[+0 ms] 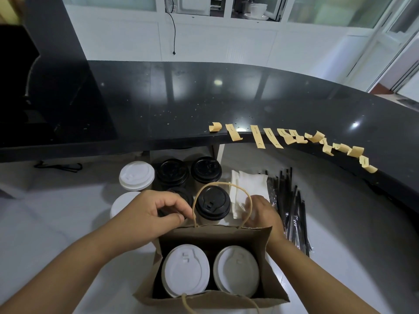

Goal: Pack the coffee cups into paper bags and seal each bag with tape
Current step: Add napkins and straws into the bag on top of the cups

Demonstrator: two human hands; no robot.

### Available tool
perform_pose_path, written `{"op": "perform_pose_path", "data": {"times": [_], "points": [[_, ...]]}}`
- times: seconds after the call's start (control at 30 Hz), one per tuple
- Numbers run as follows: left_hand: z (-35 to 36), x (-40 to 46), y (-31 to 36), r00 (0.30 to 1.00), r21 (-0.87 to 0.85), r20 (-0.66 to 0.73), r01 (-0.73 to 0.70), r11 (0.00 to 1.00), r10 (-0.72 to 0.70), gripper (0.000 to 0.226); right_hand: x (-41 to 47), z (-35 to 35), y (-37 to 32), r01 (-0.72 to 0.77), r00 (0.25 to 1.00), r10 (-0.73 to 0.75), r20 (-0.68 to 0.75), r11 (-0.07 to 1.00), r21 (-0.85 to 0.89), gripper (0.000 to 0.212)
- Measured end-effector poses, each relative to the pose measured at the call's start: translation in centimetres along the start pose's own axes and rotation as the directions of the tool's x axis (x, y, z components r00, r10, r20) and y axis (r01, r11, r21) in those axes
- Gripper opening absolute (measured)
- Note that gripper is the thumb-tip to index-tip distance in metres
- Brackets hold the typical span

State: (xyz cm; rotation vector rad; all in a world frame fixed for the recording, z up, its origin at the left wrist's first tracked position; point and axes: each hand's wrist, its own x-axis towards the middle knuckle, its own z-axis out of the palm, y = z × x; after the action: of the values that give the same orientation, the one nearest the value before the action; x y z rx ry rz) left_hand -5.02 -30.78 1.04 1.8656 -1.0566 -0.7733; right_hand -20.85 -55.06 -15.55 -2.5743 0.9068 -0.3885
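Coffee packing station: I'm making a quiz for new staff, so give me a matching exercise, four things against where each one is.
Things:
1. two white-lidded cups
2. tape strips
3. wrapped straws
4. napkins

Places:
A. along the black counter edge
B. inside the paper bag
C. far right on the white surface
D. between the black-lidded cups and the straws

Pairs: 1-B, 2-A, 3-C, 4-D

Two cups (209,270) stand side by side in the bag (215,236), more cups (188,175) behind.
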Motion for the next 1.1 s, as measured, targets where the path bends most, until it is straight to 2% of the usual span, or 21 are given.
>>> {"op": "perform_pose_path", "data": {"times": [0.07,0.13,0.2,0.27,0.37,0.43,0.53,0.6,0.7,0.8,0.9,1.0,1.1], "points": [[0.0,-0.1,-0.1,1.0,-0.015,0.007,-0.004,1.0,0.004,0.028,0.1,-0.2,-0.1,-0.088,0.996,0.089,-0.01,0.994,0.064,0.015],[-0.2,-0.2,-0.2,1.0,-0.035,0.02,-0.008,0.999,0.009,0.02,0.0,-0.9,-0.5,-0.218,0.971,0.236,-0.038,0.941,0.259,0.012],[-0.4,-0.4,-0.3,0.999,-0.048,0.025,-0.025,0.999,0.027,0.019,-0.1,-2.2,-1.1,-0.316,0.919,0.39,-0.059,0.818,0.48,0.006],[-0.5,-0.6,-0.4,0.997,-0.055,0.019,-0.076,0.996,0.077,0.018,-0.3,-3.8,-1.2,-0.378,0.854,0.52,-0.031,0.66,0.649,0.01],[-0.6,-1.1,-0.4,0.987,-0.034,0.004,-0.158,0.987,0.158,0.017,-1.1,-6.7,-1.5,-0.371,0.795,0.606,0.034,0.441,0.817,0.015],[-0.6,-1.5,-0.4,0.983,0.0,-0.002,-0.186,0.983,0.186,0.019,-1.7,-8.9,-2.3,-0.316,0.775,0.628,0.068,0.292,0.903,0.022],[-0.3,-2.1,-0.9,0.975,0.067,-0.047,-0.216,0.974,0.219,0.034,-3.1,-11.8,-3.9,-0.261,0.8,0.586,0.129,0.148,0.954,0.024],[-0.1,-2.3,-1.4,0.966,0.149,-0.06,-0.239,0.96,0.25,0.035,-4.4,-13.5,-5.1,-0.276,0.836,0.528,0.15,0.168,0.946,0.023],[0.0,-2.3,-2.3,0.963,0.231,-0.014,-0.258,0.938,0.268,0.024,-6.4,-15.7,-7.4,-0.241,0.887,0.452,0.091,0.287,0.927,0.021],[0.2,-2.2,-2.7,0.972,0.22,0.019,-0.234,0.947,0.236,0.021,-8.2,-17.2,-10.6,-0.154,0.947,0.319,-0.03,0.536,0.83,0.014],[0.4,-2.2,-2.9,0.975,0.198,0.047,-0.223,0.955,0.218,0.035,-9.7,-17.5,-13.2,0.022,0.996,0.041,-0.081,0.755,0.656,0.008],[0.4,-2.3,-3.2,0.982,0.124,0.078,-0.183,0.975,0.174,0.038,-10.0,-16.2,-14.2,0.181,0.982,-0.189,-0.027,0.872,0.455,0.007],[0.6,-2.5,-3.1,0.985,0.055,0.094,-0.152,0.987,0.146,0.049,-9.3,-14.4,-14.6,0.2,0.954,-0.27,0.128,0.895,0.398,0.012]]}}
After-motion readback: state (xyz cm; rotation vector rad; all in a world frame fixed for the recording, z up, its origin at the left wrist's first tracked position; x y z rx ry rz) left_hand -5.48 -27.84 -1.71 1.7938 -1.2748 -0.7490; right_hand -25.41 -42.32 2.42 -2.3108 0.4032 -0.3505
